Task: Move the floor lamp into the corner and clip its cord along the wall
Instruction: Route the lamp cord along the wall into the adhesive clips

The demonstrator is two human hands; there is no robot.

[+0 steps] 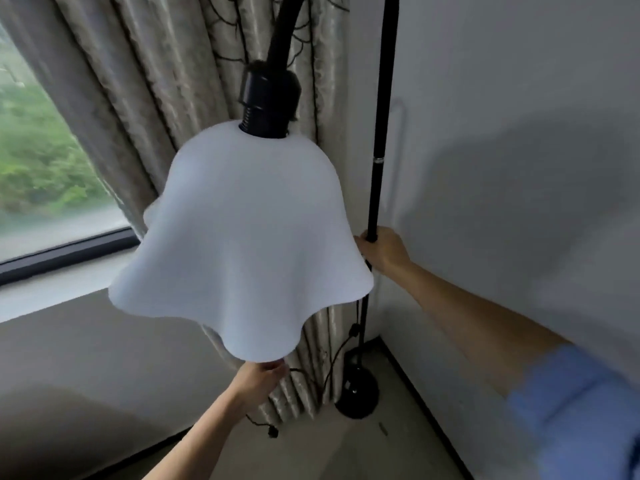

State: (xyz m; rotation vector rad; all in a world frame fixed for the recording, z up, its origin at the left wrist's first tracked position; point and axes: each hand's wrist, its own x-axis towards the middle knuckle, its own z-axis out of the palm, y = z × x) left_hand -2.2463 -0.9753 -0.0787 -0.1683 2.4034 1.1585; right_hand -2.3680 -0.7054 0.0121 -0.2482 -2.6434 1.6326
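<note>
right forearm in a rolled blue sleeve [585,407] crosses the lower right of the view. left hand [258,381] is raised beneath the lowest lobe of the lamp shade [242,244]; its fingertips reach the rim from below, but the rim hides them, so whether they pinch the edge or only touch it cannot be told. the shade is white, matte and bell-shaped, with a wavy, scalloped rim, and hangs mouth-down from a black ribbed socket [268,102] on a curved black neck [282,32]. right hand [382,251] is wrapped around the lamp pole [381,133], fingers curled closed about the slender black metal tube at mid height, thumb side uppermost, just beside the shade's right rim. the pole stands near upright, with a pale ring joint above the hand. below, the round glossy black base [358,393] rests on the grey floor [398,455] in the corner of the room, close to the dark skirting of the right-hand wall [519,98] and touching or just beside the curtain hem; which cannot be told. a thin black cord [337,358] with an inline switch drops beside the pole and trails loose across the floor to the left, along the foot of the curtain [166,81]. the curtain is beige, pleated, with a sheen and a dark branch pattern. farthest, a dark-framed window [41,161] shows blurred greenery.
</note>
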